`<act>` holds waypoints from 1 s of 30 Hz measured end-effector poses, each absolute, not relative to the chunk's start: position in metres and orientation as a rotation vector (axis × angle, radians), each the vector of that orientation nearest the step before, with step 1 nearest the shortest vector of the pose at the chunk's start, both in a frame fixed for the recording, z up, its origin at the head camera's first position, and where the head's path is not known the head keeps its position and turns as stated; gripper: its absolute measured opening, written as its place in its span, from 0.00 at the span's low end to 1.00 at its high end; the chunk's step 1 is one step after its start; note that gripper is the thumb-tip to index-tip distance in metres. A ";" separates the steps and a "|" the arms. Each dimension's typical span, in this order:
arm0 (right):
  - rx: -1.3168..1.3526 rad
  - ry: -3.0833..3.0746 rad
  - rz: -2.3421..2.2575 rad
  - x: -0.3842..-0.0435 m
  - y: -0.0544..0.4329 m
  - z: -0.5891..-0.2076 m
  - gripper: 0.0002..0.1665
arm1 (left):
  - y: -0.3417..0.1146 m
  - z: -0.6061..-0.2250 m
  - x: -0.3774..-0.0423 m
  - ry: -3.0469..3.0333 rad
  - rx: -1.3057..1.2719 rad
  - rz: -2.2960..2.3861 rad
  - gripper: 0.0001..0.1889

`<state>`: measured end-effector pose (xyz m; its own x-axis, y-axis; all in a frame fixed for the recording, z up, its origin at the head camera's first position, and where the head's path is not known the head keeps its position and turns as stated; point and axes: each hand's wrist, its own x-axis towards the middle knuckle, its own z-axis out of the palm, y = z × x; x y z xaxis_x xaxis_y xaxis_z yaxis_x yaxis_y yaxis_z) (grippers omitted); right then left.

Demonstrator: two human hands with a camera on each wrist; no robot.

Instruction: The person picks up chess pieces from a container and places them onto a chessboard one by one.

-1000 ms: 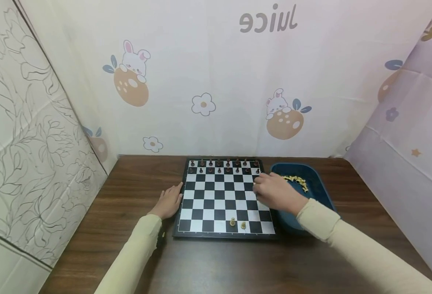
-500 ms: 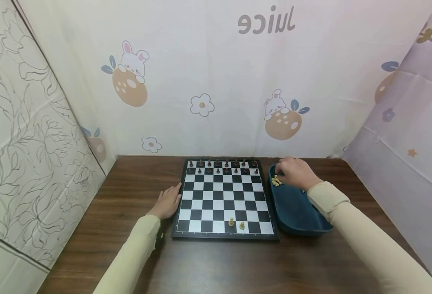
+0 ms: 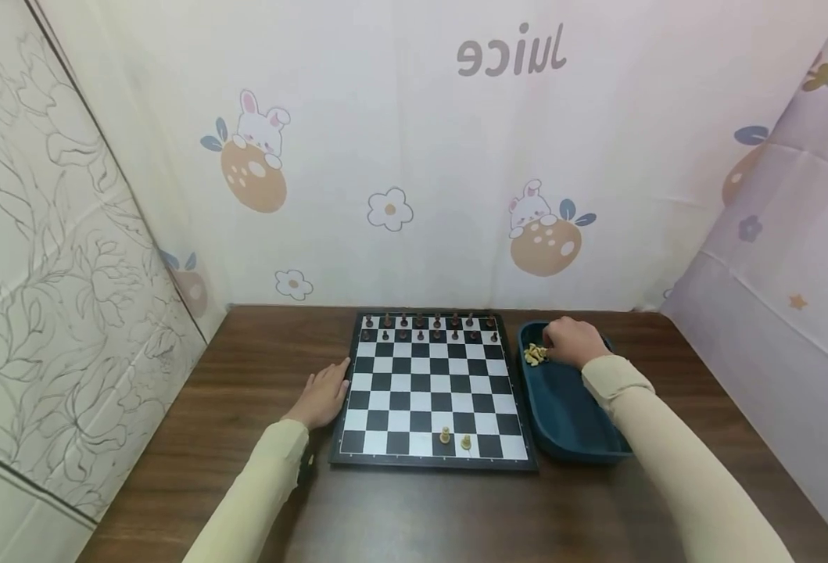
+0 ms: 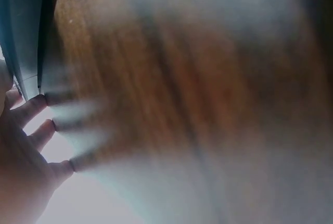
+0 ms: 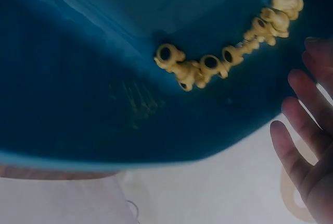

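Plainly, each grip is spread: left hand (image 3: 319, 397) at the flat board (image 3: 421, 383), right hand (image 3: 572, 342) by knobbly chessmen (image 5: 210, 62).

- Head view: soft, even, bright light; the curtain (image 3: 414, 117) behind the chessboard (image 3: 421, 383) looks pale.
- A dull sheen lies on the table (image 3: 414, 508) in front of the chessboard.
- Left wrist view: table left of the chessboard heavily blurred, white glare beside the left hand (image 4: 23, 161).
- Right wrist view: tray (image 5: 104, 135) right of the chessboard dim; pale pieces (image 5: 210, 63) fairly clear.
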<state>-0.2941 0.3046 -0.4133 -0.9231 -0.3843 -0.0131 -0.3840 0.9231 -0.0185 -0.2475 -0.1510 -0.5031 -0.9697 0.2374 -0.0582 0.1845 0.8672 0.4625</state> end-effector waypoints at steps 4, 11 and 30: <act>-0.597 3.055 -0.048 -0.296 0.304 -0.427 0.03 | -0.151 -0.503 -0.245 2.920 0.321 0.705 0.27; -0.549 3.053 0.007 -0.301 0.303 -0.448 0.14 | -0.150 -0.502 -0.246 2.921 0.324 0.709 0.27; -0.576 3.067 0.078 -0.302 0.287 -0.449 0.20 | -0.150 -0.501 -0.249 2.919 0.300 0.699 0.27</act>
